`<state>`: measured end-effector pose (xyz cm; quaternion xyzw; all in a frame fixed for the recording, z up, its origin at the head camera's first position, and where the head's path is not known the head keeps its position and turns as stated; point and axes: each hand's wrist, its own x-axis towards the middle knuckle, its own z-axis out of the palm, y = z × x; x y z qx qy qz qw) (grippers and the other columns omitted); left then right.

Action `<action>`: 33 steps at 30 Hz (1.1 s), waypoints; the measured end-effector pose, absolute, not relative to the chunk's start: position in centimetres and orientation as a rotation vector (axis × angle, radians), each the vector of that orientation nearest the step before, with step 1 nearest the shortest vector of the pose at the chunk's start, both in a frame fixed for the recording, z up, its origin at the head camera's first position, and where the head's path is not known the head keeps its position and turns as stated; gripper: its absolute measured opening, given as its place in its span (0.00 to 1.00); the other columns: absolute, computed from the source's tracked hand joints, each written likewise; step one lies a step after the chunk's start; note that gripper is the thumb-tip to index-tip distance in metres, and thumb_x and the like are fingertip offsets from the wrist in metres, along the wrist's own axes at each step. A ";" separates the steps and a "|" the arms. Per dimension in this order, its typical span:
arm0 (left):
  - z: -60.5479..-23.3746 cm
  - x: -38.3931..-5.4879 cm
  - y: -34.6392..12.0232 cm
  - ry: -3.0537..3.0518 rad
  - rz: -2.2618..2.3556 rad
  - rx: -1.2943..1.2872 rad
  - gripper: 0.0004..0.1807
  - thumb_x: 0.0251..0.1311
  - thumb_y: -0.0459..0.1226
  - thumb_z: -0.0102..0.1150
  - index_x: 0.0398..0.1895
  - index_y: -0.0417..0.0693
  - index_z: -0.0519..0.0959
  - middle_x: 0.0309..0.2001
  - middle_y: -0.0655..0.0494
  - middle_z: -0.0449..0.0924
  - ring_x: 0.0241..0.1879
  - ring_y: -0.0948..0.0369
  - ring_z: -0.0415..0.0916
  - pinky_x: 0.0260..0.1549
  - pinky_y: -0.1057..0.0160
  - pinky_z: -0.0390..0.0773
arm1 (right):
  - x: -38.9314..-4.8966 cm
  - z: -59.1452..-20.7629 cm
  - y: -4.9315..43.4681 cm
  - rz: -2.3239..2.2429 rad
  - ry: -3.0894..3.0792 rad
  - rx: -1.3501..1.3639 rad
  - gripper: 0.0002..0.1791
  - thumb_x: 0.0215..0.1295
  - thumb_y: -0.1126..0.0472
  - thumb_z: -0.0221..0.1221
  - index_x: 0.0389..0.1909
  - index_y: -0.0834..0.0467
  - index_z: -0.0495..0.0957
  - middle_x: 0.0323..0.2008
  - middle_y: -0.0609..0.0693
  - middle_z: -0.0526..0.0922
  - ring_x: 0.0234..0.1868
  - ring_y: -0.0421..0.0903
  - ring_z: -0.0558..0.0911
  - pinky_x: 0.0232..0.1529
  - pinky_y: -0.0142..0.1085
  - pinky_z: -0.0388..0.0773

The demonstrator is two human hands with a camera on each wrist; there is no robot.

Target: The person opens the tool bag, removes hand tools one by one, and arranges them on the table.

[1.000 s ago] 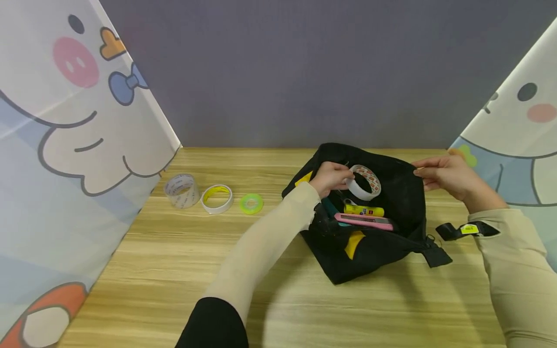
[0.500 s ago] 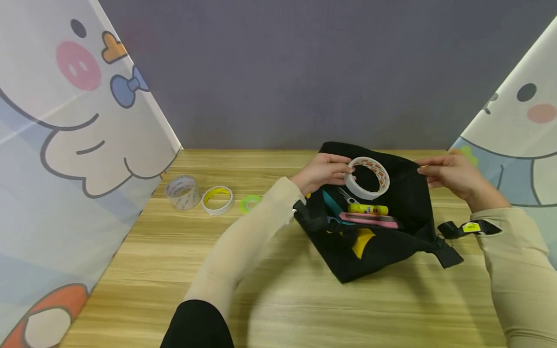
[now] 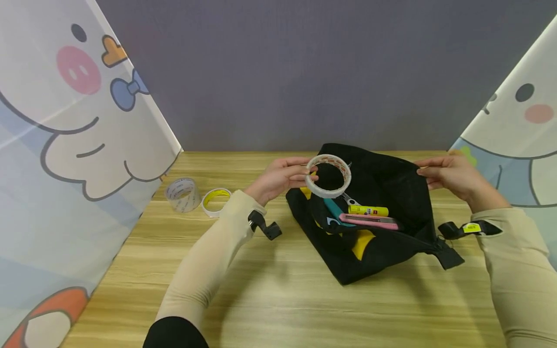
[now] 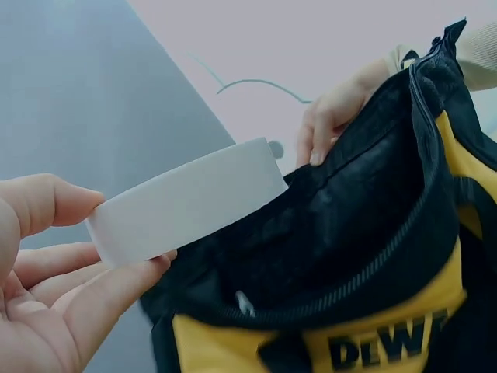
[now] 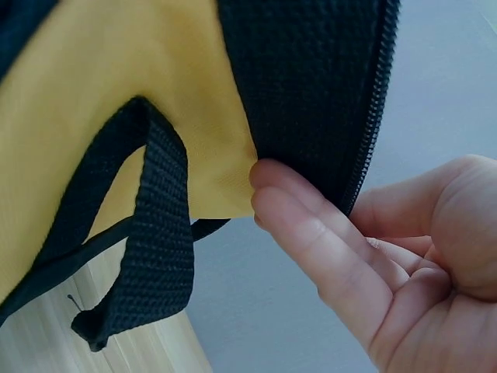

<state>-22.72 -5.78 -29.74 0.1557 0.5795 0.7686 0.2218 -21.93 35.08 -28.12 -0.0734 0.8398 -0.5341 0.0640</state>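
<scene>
Between thumb and fingers, my left hand pinches a roll of white tape, held over the left side of the open tool bag. The left wrist view shows the roll's plain white outer face edge-on, in front of the bag's opening. My right hand pinches the bag's zippered edge at its back right corner. Inside the black-and-yellow bag lie a yellow glue stick, a pink utility knife, a teal-handled tool and part of a pair of scissors.
On the wooden table at the left stand a wide clear tape roll and a white tape roll with a yellow core. A grey panel rises behind the table, and printed cartoon panels flank it.
My left hand has lifted the white tape roll up out of the bag and moved left with it. The forearm now covers the small green tape roll. My right hand stays at the bag's edge.
</scene>
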 end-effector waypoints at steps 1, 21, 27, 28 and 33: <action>-29.9 -22.5 -6.4 1.612 2.126 0.422 0.25 0.71 0.22 0.45 0.71 0.30 0.64 0.65 0.28 0.67 0.43 0.59 0.85 0.55 0.52 0.78 | -21.9 -28.1 35.1 -1.614 2.534 -0.223 0.28 0.73 0.71 0.52 0.33 0.30 0.83 0.33 0.32 0.81 0.22 0.37 0.74 0.24 0.29 0.80; -34.7 -17.8 -21.7 1.743 2.283 0.304 0.23 0.74 0.27 0.48 0.69 0.30 0.65 0.54 0.48 0.83 0.49 0.57 0.84 0.49 0.61 0.81 | -21.8 -28.2 35.0 -1.595 2.516 -0.240 0.26 0.74 0.70 0.52 0.34 0.30 0.83 0.35 0.32 0.81 0.23 0.38 0.74 0.26 0.29 0.81; -36.0 -15.5 -26.4 1.643 2.401 0.405 0.19 0.74 0.24 0.43 0.57 0.48 0.80 0.52 0.50 0.84 0.49 0.57 0.83 0.48 0.62 0.81 | -21.7 -28.5 35.0 -1.601 2.505 -0.256 0.27 0.74 0.70 0.51 0.35 0.30 0.83 0.35 0.33 0.81 0.23 0.38 0.74 0.26 0.29 0.81; -36.2 -15.1 -27.2 1.637 2.398 0.421 0.20 0.75 0.24 0.42 0.57 0.49 0.80 0.52 0.50 0.84 0.50 0.57 0.83 0.49 0.62 0.81 | -21.6 -28.6 35.0 -1.603 2.502 -0.256 0.28 0.74 0.71 0.51 0.35 0.30 0.83 0.35 0.33 0.82 0.23 0.38 0.75 0.26 0.30 0.81; -37.6 -13.1 -32.2 1.541 2.422 0.493 0.25 0.76 0.22 0.32 0.61 0.44 0.79 0.55 0.47 0.82 0.53 0.55 0.81 0.51 0.62 0.80 | -21.6 -28.7 35.0 -1.616 2.474 -0.264 0.28 0.74 0.72 0.51 0.35 0.31 0.84 0.35 0.33 0.82 0.24 0.38 0.76 0.26 0.30 0.82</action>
